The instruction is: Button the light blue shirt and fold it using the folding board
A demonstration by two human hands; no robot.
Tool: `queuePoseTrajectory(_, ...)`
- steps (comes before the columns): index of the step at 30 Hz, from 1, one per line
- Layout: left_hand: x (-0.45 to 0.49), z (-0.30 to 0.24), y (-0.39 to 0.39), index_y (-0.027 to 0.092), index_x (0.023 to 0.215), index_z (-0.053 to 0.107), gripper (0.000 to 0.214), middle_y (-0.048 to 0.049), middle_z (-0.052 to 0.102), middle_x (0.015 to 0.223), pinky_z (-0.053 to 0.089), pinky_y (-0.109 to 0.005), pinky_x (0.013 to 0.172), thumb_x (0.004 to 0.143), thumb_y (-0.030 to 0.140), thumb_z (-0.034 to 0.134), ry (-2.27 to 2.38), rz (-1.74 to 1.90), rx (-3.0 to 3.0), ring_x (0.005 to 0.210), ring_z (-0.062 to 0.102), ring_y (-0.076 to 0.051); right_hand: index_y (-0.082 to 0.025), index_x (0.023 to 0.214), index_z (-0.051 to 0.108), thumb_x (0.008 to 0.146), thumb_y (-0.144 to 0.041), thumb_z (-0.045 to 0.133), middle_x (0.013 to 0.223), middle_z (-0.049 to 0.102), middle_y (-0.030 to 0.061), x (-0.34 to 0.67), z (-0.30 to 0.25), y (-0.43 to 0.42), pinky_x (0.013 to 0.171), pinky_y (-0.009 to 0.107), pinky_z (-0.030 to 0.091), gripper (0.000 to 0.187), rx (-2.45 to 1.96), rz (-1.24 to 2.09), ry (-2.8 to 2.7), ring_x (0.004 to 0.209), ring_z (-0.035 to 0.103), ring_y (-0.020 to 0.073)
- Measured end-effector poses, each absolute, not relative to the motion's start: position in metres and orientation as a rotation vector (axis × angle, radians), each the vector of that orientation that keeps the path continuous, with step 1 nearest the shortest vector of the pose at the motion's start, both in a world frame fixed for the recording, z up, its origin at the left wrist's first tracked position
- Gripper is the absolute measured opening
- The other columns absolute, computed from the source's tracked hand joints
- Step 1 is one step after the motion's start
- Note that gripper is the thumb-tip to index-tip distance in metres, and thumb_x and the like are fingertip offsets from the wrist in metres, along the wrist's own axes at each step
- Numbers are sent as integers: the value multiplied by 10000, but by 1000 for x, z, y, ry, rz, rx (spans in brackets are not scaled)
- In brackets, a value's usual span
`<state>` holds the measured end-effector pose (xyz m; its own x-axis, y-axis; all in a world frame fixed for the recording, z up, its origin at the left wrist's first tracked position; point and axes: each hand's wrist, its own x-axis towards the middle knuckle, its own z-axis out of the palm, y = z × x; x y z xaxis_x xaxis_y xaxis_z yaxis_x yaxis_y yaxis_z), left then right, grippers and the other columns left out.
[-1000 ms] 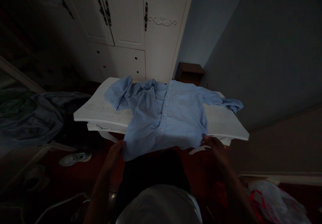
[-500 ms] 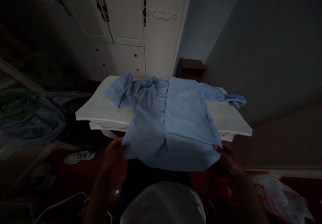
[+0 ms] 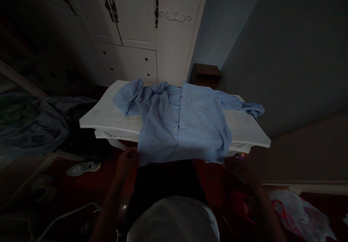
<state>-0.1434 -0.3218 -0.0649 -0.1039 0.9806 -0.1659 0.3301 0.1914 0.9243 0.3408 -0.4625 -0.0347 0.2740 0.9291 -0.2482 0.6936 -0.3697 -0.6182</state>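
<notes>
A light blue button-up shirt (image 3: 202,117) lies front side up on a white table (image 3: 116,106), its sleeves spread to both sides. The lower part hangs over the near edge, with its front partly unbuttoned. My left hand (image 3: 127,161) is beside the hem's left edge, fingers loosely curled and apart, the tips close to the cloth. Near the hem's right corner is my right hand (image 3: 237,167); it is dark and blurred, so its finger position and any contact with the shirt are unclear.
White cabinets (image 3: 133,17) stand behind the table, with a small brown box-like unit (image 3: 206,74) at their right. Crumpled clothes (image 3: 46,122) lie at the left, above a shoe (image 3: 83,168). A plastic bag (image 3: 301,213) is on the floor at the right.
The shirt's lower part has dropped from being stretched toward me and now hangs narrower at the table edge. My left hand's fingers have come off the front of the hem.
</notes>
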Motion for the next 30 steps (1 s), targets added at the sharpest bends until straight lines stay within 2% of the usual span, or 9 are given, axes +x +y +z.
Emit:
queuePoseTrajectory(4, -129, -37, -323, 165, 920, 679, 426, -39, 697, 804, 528, -313, 670, 701, 530, 678, 1645, 1158, 1355, 727, 662, -203, -204, 797, 675, 794, -498, 545, 739, 710, 63, 323, 6, -444, 635, 351, 502, 322, -2097, 829, -1535, 657, 645, 221)
queuePoseTrajectory(8, -85, -4, -316, 188, 853, 705, 276, -46, 702, 844, 514, -295, 706, 867, 429, 572, 1437, 1220, 1727, 770, 647, -178, -210, 936, 692, 857, -510, 581, 784, 682, 22, 283, 42, -403, 660, 297, 513, 330, -1734, 834, -1682, 717, 637, 181)
queuePoseTrajectory(12, -35, 13, -290, 197, 906, 720, 220, -55, 695, 869, 518, -305, 755, 922, 323, 540, 1203, 1134, 2133, 799, 631, -172, -212, 1117, 667, 909, -269, 521, 941, 690, 51, 248, 50, -344, 728, 297, 527, 261, -1404, 617, -1895, 800, 636, 165)
queuePoseTrajectory(15, -12, 15, -268, 194, 973, 735, 191, -89, 696, 978, 498, -379, 880, 897, 302, 597, 1164, 924, 2448, 956, 621, -224, -223, 1256, 615, 817, -63, 475, 1192, 656, 75, 233, 43, -298, 853, 333, 533, 488, -1217, 529, -2177, 938, 653, 168)
queuePoseTrajectory(18, -6, 14, -255, 203, 997, 750, 214, -119, 676, 1092, 459, -443, 902, 853, 340, 669, 1184, 706, 2673, 1051, 585, -281, -220, 1334, 573, 761, -3, 480, 1323, 615, 79, 225, 31, -266, 1029, 391, 467, 619, -1169, 432, -2421, 1182, 591, 204)
queuePoseTrajectory(20, -10, 12, -251, 219, 1036, 748, 243, -123, 658, 1154, 436, -458, 904, 865, 367, 658, 1166, 615, 2722, 1088, 572, -293, -229, 1316, 595, 746, 11, 501, 1303, 634, 68, 223, 25, -256, 1047, 401, 459, 626, -1124, 391, -2564, 1207, 582, 212)
queuePoseTrajectory(22, -18, 10, -250, 236, 1086, 735, 277, -117, 650, 1196, 408, -470, 931, 891, 399, 625, 1131, 565, 2718, 1121, 565, -288, -245, 1248, 646, 756, 14, 518, 1229, 665, 58, 225, 24, -253, 993, 384, 497, 571, -1062, 339, -2655, 1134, 621, 207)
queuePoseTrajectory(26, -31, 6, -249, 257, 1179, 696, 345, -120, 618, 1288, 369, -476, 988, 901, 440, 607, 1075, 506, 2695, 1197, 540, -281, -228, 1073, 722, 844, -65, 565, 1032, 668, 64, 235, 34, -260, 818, 324, 544, 322, -1013, 191, -2691, 930, 654, 187)
queuePoseTrajectory(30, -31, 9, -248, 275, 1209, 681, 368, -123, 601, 1317, 367, -479, 989, 873, 421, 652, 1013, 438, 2711, 1223, 520, -297, -193, 981, 726, 904, -161, 583, 987, 649, 72, 244, 43, -269, 766, 304, 532, 166, -975, 162, -2715, 882, 645, 184)
